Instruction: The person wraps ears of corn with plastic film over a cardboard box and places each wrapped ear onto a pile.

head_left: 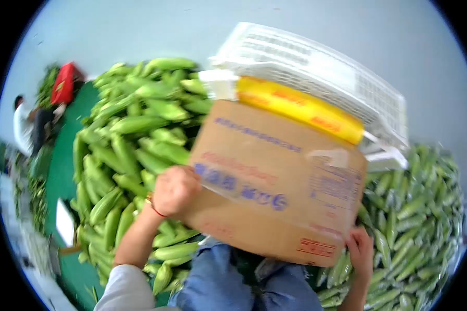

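A flat-topped brown cardboard box (275, 176), printed in blue and red, lies tilted over my knees. My left hand (176, 191) is closed at its left edge, with the fingertips hidden. Against the box's lower right edge, my right hand (359, 249) has its fingers curled and touching the cardboard. A yellow film roll (300, 110) with red print lies along the far edge of the box, held between white end supports. Unwrapped green corn ears (140, 124) are heaped beside my left arm. Film-wrapped corn ears (410, 228) are piled on my right.
A white plastic crate (306, 62) stands behind the roll. At far left, a person (28, 124) sits near a red box (65, 84) and more green produce. A white-topped box (65, 223) sits on the green floor covering (67, 155), left of the corn heap.
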Demonstrator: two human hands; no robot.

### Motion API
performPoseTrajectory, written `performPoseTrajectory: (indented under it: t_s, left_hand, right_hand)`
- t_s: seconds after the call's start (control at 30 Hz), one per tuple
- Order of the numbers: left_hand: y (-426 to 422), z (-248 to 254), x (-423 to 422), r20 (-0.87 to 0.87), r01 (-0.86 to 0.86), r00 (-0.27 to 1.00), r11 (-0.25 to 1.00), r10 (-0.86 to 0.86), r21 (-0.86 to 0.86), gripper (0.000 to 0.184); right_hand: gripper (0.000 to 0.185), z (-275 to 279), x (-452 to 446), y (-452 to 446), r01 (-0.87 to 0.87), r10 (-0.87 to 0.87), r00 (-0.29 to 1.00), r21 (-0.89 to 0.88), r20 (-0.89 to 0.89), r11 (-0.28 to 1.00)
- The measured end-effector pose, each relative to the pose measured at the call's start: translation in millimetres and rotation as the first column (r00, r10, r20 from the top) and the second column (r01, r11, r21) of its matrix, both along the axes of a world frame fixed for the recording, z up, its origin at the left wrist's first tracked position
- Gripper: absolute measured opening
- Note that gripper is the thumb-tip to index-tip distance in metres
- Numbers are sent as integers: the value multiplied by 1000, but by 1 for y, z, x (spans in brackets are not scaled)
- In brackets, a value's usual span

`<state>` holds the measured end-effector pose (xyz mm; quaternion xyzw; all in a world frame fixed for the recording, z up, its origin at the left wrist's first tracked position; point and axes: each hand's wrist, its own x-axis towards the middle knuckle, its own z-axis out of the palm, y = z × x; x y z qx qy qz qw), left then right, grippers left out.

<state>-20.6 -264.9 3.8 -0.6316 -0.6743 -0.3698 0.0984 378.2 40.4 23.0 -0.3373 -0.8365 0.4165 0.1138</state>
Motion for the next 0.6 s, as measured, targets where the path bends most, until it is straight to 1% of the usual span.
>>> performPoseTrajectory:
  t_s: [0.03,0.07,0.1,0.13,0.17,0.2,0.23,0.27,0.3,0.33,0.37,0.43,0.47,0.5,0.53,0.57,0.6]
  left_hand:
    - [-28,-9,16,58,-84,994,984,94,-158,8]
    - [-38,-4,29,206,51,977,999,-50,1,12]
    - [-65,-22,39,52,53,998,973,-42,-226,15]
    - [-68,-14,59,56,14,998,989,-6,-144,14]
    - [-81,-33,75,32,-55,998,983,62,-173,9]
    - [-96,-44,93,-32,-89,996,945,83,-313,7]
    - [-105,-63,100,-52,-97,995,955,86,-279,12]
    - [-127,-93,104,-21,-220,972,881,233,-419,17]
    - [-152,-118,100,-10,-317,927,770,374,-554,22]
    - [-162,-128,91,78,-594,728,684,681,-424,24]
    - [-172,-135,81,212,-814,436,484,875,-321,27]
    - [-207,-147,58,346,-901,114,243,931,-359,30]
    - [-212,-137,66,248,-930,114,191,962,-315,32]
    - [-216,-126,71,145,-953,115,150,983,-262,34]
    - [-229,-125,80,51,-933,110,121,993,-338,51]
    - [-242,-140,90,56,-890,127,139,990,-433,59]
    - [-255,-167,99,65,-838,140,153,988,-524,66]
  right_hand:
    - [9,2,10,-5,-98,94,991,37,100,995]
    - [10,6,12,-20,-6,27,987,-132,158,991]
    - [7,-1,14,-29,-83,100,977,-95,190,992]
    - [5,-11,19,-33,-148,154,963,-46,223,988]
    - [5,-29,23,-37,-154,166,975,-90,147,984]
    - [5,-37,19,-40,-161,166,970,-44,175,986]
    - [5,-40,15,-42,-167,161,965,10,208,986]
    - [6,-39,14,-41,-192,184,961,20,206,981]
    - [6,-40,14,-38,-213,203,958,27,204,977]
    - [7,-42,15,-36,-229,219,954,30,203,973]
    - [11,-43,18,-33,-278,262,927,25,268,960]
    - [20,-41,24,-23,-392,357,841,1,407,920]
    - [20,-40,23,-21,-405,361,830,15,426,914]
    - [16,-43,21,-22,-316,291,884,7,366,949]
    - [12,-48,22,-28,-214,209,927,-17,311,977]
    - [8,-49,26,-35,-107,116,958,-49,264,993]
    - [10,-44,20,-37,-154,152,953,-14,263,988]
